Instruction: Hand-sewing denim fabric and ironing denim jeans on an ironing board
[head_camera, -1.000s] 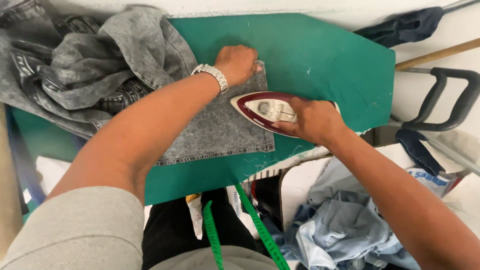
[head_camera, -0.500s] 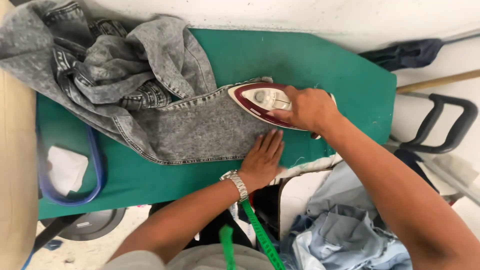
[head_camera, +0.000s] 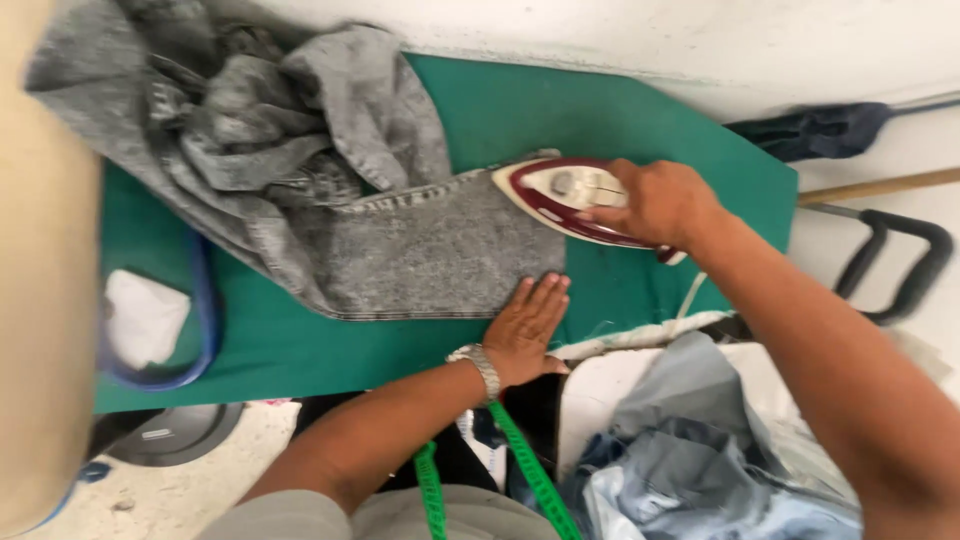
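Gripping iron (head_camera: 560, 195), right hand (head_camera: 655, 205) closed on handle; left hand (head_camera: 525, 330) flat, fingers spread, pinning grey denim (head_camera: 430, 250) on green board (head_camera: 640, 110).

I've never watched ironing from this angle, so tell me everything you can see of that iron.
The iron is white on top with a dark red, glossy body, apparently plastic, and tapers to a point aimed toward the grey denim garment. A round dial sits on its top. It lies flat, sole down, its tip over the garment's edge on the green ironing board. The right hand covers its rear and handle. The left hand presses the denim nearby, not touching the iron. Its sole is hidden.
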